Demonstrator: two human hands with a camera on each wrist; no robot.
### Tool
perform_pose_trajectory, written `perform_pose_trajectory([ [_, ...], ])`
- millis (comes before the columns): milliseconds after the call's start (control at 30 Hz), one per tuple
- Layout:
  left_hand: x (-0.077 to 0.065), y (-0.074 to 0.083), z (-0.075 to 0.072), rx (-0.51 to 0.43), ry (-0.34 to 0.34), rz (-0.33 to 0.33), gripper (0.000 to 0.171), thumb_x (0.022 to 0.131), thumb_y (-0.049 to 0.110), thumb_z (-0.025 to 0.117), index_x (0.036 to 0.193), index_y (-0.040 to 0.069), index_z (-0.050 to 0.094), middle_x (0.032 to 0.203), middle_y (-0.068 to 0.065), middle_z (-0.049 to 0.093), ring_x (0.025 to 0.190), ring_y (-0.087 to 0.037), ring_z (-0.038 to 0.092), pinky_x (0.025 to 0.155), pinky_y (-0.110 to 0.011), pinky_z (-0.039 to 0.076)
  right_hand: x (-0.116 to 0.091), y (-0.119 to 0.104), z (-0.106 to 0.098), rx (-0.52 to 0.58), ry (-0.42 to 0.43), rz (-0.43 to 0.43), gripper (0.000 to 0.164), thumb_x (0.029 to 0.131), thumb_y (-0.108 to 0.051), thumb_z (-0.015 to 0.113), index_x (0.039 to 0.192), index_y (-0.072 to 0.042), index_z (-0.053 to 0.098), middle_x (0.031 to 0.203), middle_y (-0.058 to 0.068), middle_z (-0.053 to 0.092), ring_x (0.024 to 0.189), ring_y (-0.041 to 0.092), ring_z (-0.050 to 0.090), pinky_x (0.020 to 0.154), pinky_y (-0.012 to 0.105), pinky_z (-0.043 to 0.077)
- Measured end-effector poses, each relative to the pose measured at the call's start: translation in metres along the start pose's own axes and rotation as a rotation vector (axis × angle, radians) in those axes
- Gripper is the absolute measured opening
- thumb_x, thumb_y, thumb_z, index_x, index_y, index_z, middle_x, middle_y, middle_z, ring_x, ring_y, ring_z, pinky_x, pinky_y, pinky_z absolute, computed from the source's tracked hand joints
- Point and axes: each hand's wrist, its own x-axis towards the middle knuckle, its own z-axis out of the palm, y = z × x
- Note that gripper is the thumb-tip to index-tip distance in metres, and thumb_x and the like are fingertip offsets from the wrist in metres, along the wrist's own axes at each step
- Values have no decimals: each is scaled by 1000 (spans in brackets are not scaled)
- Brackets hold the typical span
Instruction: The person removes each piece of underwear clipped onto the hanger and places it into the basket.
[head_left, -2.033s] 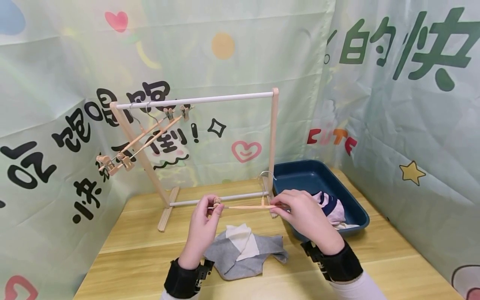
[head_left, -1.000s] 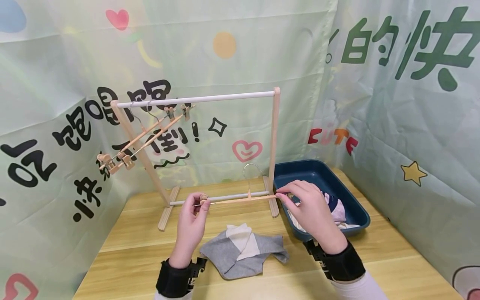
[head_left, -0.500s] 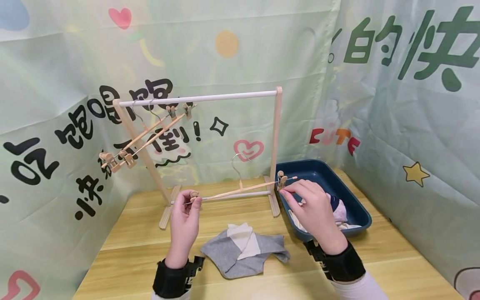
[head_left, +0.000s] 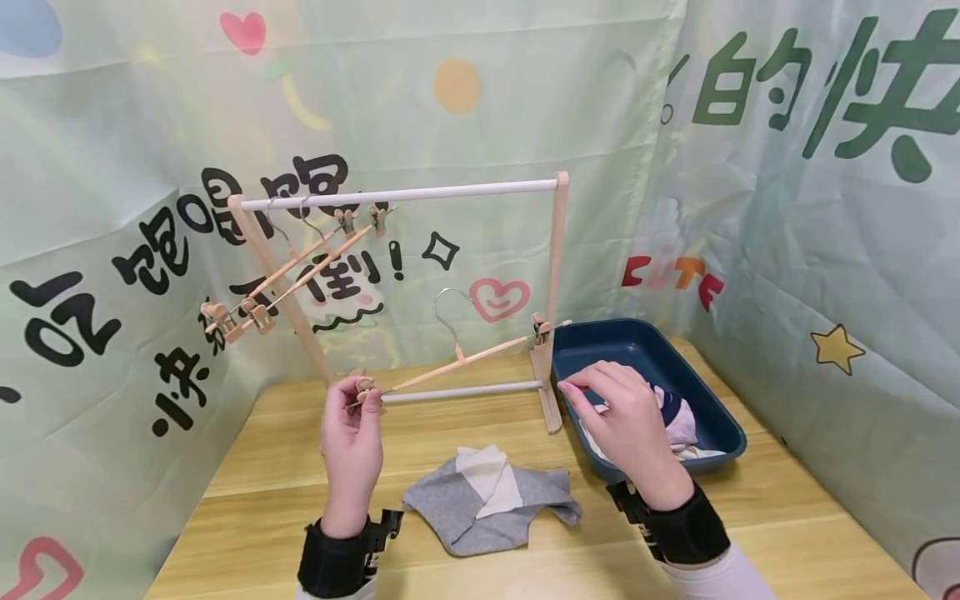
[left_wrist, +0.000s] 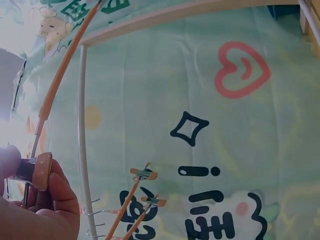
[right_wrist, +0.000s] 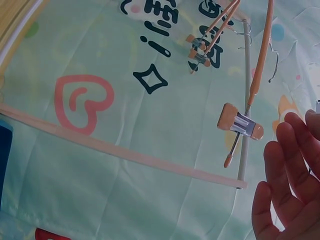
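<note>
My left hand (head_left: 349,458) pinches the clip (left_wrist: 42,171) at the left end of a wooden trouser hanger (head_left: 491,351). The hanger slants up to the right in the air, its metal hook upward. At its raised end sits a second clip (right_wrist: 240,123) on the metal rod. Below and right of that end is my right hand (head_left: 626,421), fingers loosely bent, thumb near the index finger, holding nothing. On the table between the wrists lies a grey garment (head_left: 480,517), with a white cloth piece (head_left: 489,482) on top.
A wooden rack (head_left: 558,258) with a white top rail stands behind the hands. Two more clip hangers (head_left: 327,262) hang at the rail's left end. To the right, a dark blue tub (head_left: 723,408) holds folded clothes (head_left: 678,421). Printed fabric walls enclose the table.
My right hand has let go of the hanger's right end. The left hand has moved left and slightly up with the hanger, whose right end has swung upward. The grey garment stays put.
</note>
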Motion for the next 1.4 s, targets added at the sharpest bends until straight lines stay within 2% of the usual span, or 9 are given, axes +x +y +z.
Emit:
perform_pose_trajectory([
  [200, 3, 2, -4, -9, 53, 14, 31, 103, 4, 58, 116, -22, 46, 105, 4, 56, 89, -2, 55, 77, -11, 50, 0, -1, 1, -8, -9, -8, 49, 103, -52, 53, 90, -10, 76, 83, 0, 71, 83, 21, 66, 84, 30, 48],
  [433, 6, 7, -8, -3, 143, 17, 28, 103, 1, 57, 115, -22, 45, 100, 3, 51, 87, -3, 54, 76, -11, 49, 0, -3, 4, 0, -3, -41, 48, 104, -50, 53, 89, -10, 75, 82, 0, 71, 80, 20, 65, 83, 30, 48],
  [633, 8, 9, -11, -47, 189, 13, 21, 102, 4, 59, 112, -12, 51, 103, 0, 52, 87, -4, 57, 78, -13, 51, 0, -4, 10, 5, -19, -51, 46, 104, -49, 53, 89, -11, 75, 81, -1, 71, 78, 19, 65, 81, 29, 47],
  [800, 9, 11, -12, -72, 211, 35, 16, 103, 5, 59, 112, -6, 53, 104, 0, 53, 88, -5, 57, 79, -13, 50, -2, -5, 14, -7, -33, -63, 46, 104, -48, 53, 89, -12, 76, 80, -2, 70, 76, 18, 64, 78, 30, 49],
  [1033, 11, 13, -14, -125, 286, 55, 7, 103, 3, 59, 109, 3, 56, 99, 0, 56, 89, -9, 59, 78, -14, 50, -4, -6, 19, -13, -57, -79, 45, 104, -48, 54, 89, -13, 76, 80, -3, 69, 73, 17, 63, 74, 34, 52],
  [1200, 12, 11, -16, -114, 337, 36, 11, 102, 1, 58, 109, 9, 57, 97, 1, 58, 89, -8, 60, 80, -17, 52, -4, -7, 18, -27, -60, -74, 47, 104, -50, 52, 90, -12, 76, 81, -2, 70, 74, 16, 62, 73, 36, 53],
  [1400, 13, 11, -17, -124, 372, 25, 15, 101, -2, 58, 108, 12, 58, 98, 1, 56, 88, -9, 58, 76, -16, 51, -4, -7, 18, -39, -79, -69, 48, 104, -51, 50, 90, -13, 75, 80, -4, 68, 74, 14, 61, 73, 35, 52],
])
